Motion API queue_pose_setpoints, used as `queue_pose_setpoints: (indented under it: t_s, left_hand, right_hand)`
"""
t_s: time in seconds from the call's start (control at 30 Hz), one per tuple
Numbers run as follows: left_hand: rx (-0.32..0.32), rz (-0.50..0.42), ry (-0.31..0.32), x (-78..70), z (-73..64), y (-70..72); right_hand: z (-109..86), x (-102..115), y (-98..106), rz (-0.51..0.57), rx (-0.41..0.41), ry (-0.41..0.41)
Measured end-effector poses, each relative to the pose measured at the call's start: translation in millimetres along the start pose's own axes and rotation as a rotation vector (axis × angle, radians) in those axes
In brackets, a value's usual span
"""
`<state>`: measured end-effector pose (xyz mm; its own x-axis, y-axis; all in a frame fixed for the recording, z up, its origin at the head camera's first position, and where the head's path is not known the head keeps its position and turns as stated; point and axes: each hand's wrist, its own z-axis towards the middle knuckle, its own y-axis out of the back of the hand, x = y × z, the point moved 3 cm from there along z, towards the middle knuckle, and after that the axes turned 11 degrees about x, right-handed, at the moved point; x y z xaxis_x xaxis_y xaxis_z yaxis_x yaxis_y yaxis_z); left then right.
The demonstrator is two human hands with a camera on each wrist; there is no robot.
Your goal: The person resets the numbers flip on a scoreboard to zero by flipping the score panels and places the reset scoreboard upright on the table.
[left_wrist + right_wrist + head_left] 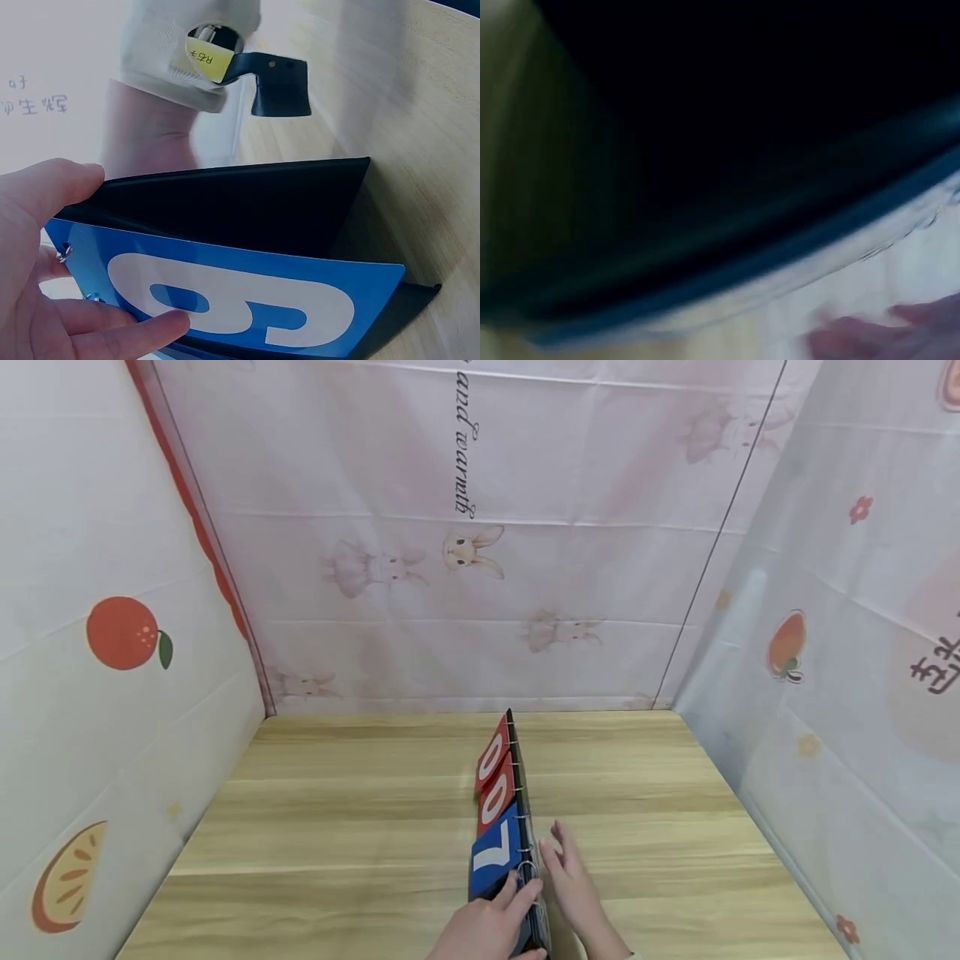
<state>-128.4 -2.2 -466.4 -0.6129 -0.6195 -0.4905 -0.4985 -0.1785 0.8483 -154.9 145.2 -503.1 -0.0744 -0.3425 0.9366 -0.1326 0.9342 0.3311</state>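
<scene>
A flip scoreboard [496, 799] stands tent-like on the table, its ringed spine running away from me. Two red cards showing 0 and a blue card [482, 852] showing 7 hang on its left side. My left hand [483, 931] grips the near end across the spine. In the left wrist view, its thumb lies on the black board [225, 202] and its fingers on a blue number card [240, 296]. Just right of the scoreboard, my right hand [573, 885] has its fingers extended, holding nothing visible. The right wrist view is dark and blurred.
The wooden table [337, 827] extends on both sides of the scoreboard. Printed cloth walls enclose it at the left, back [585, 577] and right. A black wrist mount [281, 86] sits on the right forearm.
</scene>
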Motion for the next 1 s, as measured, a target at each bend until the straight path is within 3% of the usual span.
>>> queue_pose_setpoints:
  t_s: [0.13, 0.27, 0.47, 0.8, 1.0]
  left_hand:
    - [0.010, -0.034, -0.006, 1.5, -0.8, -1.1]
    - [-0.004, -0.032, -0.012, 2.0, -1.2, -0.1]
    - [0.003, -0.032, 0.005, 2.2, -0.9, 1.0]
    - [-0.020, 0.027, -0.006, -0.6, 1.6, 4.0]
    - [0.040, 0.013, 0.075, -4.8, 4.6, 2.5]
  right_hand:
    - [2.1, -21, -9, 0.109, 0.184, -0.218]
    - [5.8, -28, -15, 0.216, 0.270, -0.252]
    - [6.2, -24, -16, 0.251, 0.275, -0.241]
    - [5.4, -18, -11, 0.182, 0.195, -0.283]
    - [3.5, -21, -11, 0.198, 0.133, -0.288]
